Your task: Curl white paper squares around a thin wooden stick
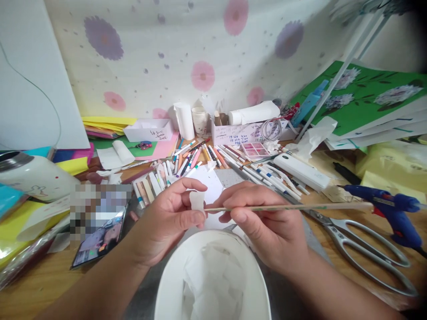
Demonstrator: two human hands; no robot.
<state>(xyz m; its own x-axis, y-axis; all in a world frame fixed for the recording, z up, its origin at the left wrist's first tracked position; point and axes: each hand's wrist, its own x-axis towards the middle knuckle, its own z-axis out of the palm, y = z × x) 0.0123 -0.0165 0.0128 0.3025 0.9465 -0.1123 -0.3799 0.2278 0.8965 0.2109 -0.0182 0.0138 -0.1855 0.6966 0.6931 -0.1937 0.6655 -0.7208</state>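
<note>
Between the thumb and fingers of my left hand (180, 206) is a small white paper piece (197, 201), slightly curved and standing upright. My right hand (267, 218) pinches a long thin stick (310, 206), held level with its far end pointing right. The stick's left tip meets the lower part of the paper piece; whether it is stuck there I cannot tell. Below both hands stands a white oval bowl (163, 284) with several thin white paper pieces (216, 280) inside.
Many markers (187, 158) lie spread behind the hands. To the right are metal scissors (343, 240) and a blue glue gun (393, 204). On the left are a phone (100, 240) and a white flask (36, 175). Paper cups (200, 121) stand at the back.
</note>
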